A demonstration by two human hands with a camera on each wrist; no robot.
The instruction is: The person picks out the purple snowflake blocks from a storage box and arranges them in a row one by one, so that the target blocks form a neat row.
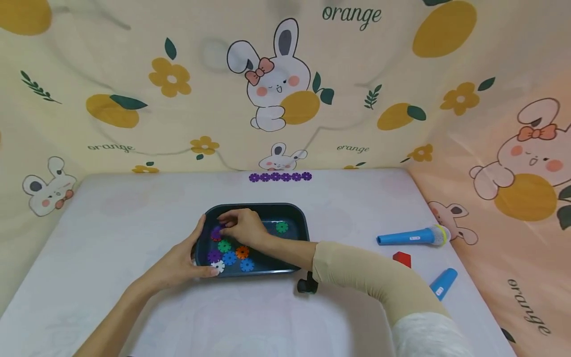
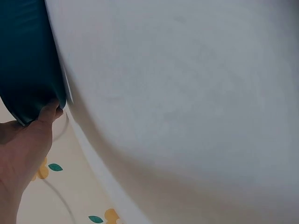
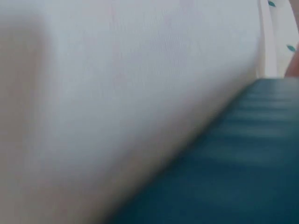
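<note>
purple piece (image 1: 216, 233) | at fingertips of right hand (image 1: 246, 228) | inside dark tray (image 1: 296, 227)

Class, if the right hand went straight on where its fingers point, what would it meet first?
The right hand would probably meet the purple piece by its fingertips, then the tray's left wall; exact depth is unclear.

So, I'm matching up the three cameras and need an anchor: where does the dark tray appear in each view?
Head: the dark tray sits just left of centre, below mid-height.
Left wrist: the dark tray fills the upper-left corner, cut off by the frame.
Right wrist: the dark tray fills the lower-right corner, also cut off.
Shared landmark: the white tabletop.
</note>
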